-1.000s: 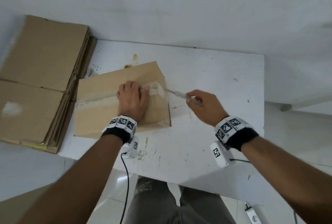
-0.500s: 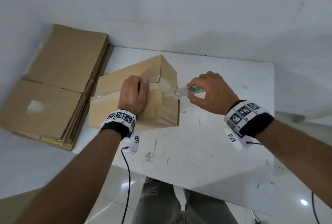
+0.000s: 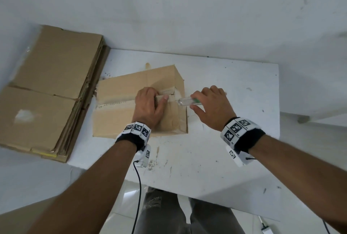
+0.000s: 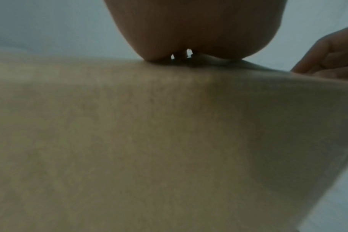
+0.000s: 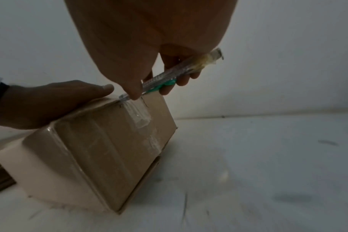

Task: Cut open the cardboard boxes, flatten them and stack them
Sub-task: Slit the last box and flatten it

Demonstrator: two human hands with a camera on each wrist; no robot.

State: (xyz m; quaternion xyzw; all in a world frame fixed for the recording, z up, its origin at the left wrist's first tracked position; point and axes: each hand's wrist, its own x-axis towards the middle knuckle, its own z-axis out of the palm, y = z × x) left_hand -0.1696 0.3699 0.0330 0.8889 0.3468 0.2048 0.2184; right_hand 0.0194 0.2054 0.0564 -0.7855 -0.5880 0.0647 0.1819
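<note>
1 taped cardboard box [image 3: 131,106] is positioned on the white table [image 3: 225,140]. The left hand [image 3: 148,108] is laid flat on the box top, fingers extended. 1 clear-handled cutter [image 3: 187,101] is gripped by the right hand [image 3: 212,108], its tip at the taped seam on the box's right edge. 1 stack of flattened cardboard [image 3: 47,87] lies just beside the table's left edge.

Brown cardboard box [image 3: 120,113] sitting closed near the table's [image 3: 234,87] left edge, clear tape running along its top seam and down the right end. Flattened boxes [image 3: 47,91] lying stacked, seemingly overhanging that left edge.
</note>
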